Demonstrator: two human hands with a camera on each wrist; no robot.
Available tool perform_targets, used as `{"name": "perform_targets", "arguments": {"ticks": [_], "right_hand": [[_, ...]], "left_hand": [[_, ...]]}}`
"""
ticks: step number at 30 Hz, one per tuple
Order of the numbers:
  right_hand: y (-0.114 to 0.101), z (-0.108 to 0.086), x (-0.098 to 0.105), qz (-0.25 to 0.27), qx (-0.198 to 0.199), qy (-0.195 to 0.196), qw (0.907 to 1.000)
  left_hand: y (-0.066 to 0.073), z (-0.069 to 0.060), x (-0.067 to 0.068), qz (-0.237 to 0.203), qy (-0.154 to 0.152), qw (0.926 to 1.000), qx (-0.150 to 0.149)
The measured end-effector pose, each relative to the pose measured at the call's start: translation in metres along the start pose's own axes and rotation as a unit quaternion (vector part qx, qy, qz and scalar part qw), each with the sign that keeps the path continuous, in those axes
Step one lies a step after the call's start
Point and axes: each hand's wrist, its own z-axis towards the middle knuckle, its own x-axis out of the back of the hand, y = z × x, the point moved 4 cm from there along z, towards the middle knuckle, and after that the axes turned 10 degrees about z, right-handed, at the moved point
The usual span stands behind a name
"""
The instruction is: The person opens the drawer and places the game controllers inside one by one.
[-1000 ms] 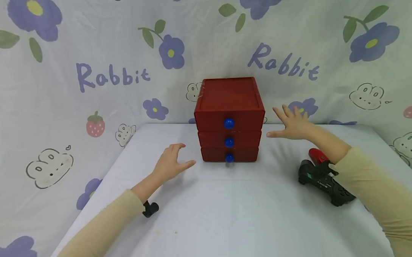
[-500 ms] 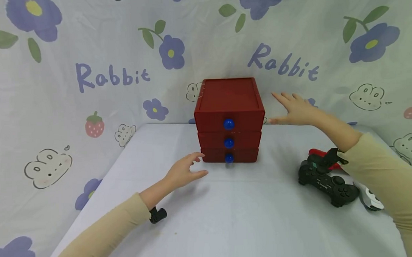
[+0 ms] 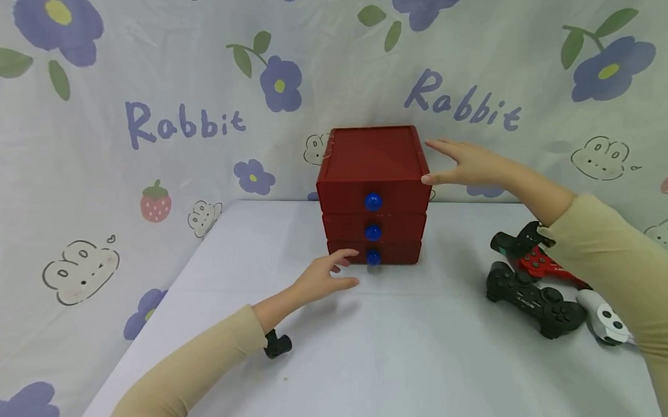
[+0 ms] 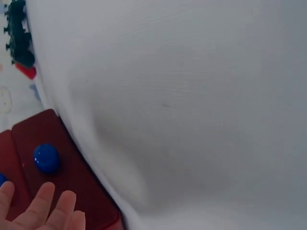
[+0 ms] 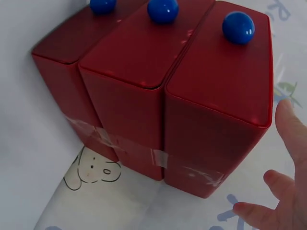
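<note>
A red chest of three small drawers point(image 3: 373, 155), each front with a round blue knob point(image 3: 373, 201), stands at the back of the table, all drawers closed. Just in front of the bottom drawer point(image 3: 402, 253) is my left hand point(image 3: 321, 279), fingers spread and holding nothing, a little left of the lowest knob point(image 4: 47, 158). My right hand point(image 3: 467, 164), empty with thumb and fingers apart, is beside the chest's upper right edge. In the right wrist view its fingers appear close to the top drawer's side point(image 5: 211, 139); whether they touch cannot be told.
On the right of the white table point(image 3: 427, 352) lie a black game controller point(image 3: 536, 299), a red controller point(image 3: 551, 267) and a white one point(image 3: 605, 318), partly under my right forearm. A patterned cloth point(image 3: 329, 61) hangs right behind the chest.
My left hand has moved right and slightly forward to the bottom drawer. My right hand has risen and come in towards the chest's top right edge. The chest stays put.
</note>
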Motion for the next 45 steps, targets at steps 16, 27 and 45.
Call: {"name": "perform_targets", "arguments": {"ticks": [16, 27, 45], "right_hand": [[0.002, 0.021, -0.006, 0.074, -0.02, -0.047, 0.996], [0.003, 0.026, -0.005, 0.068, -0.023, -0.052, 0.9961], [0.004, 0.026, -0.007, 0.082, -0.04, -0.06, 0.994]], "left_hand": [[0.012, 0.028, -0.018, -0.053, -0.018, 0.9984, 0.011], [0.007, 0.043, -0.03, -0.072, -0.003, 0.997, 0.026], [0.001, 0.059, -0.032, -0.108, 0.022, 0.992, 0.06]]}}
